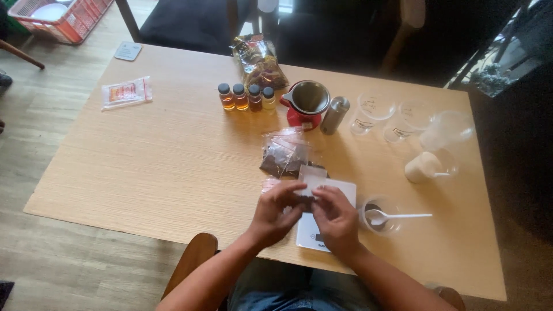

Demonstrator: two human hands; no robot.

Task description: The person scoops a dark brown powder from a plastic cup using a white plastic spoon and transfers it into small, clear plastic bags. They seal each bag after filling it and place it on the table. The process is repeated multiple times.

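My left hand point(277, 212) and my right hand point(337, 219) meet over a white kitchen scale point(344, 190) at the near edge of the wooden table point(150, 161). Together they pinch a small clear sachet point(311, 177) with a white top and dark contents. Just beyond lies a pile of similar small bags point(284, 154) with dark grounds. To the right of my right hand stands a clear cup point(381, 216) with dark powder and a white plastic spoon point(397, 217) resting in it.
Several small amber bottles point(245, 96) stand in a row by a snack bag point(259, 60). A red dripper with metal filter point(305, 102), a steel cylinder point(334, 114), clear measuring cups point(374, 109) and a milky cup point(423, 167) sit right. An orange packet point(127, 92) lies left.
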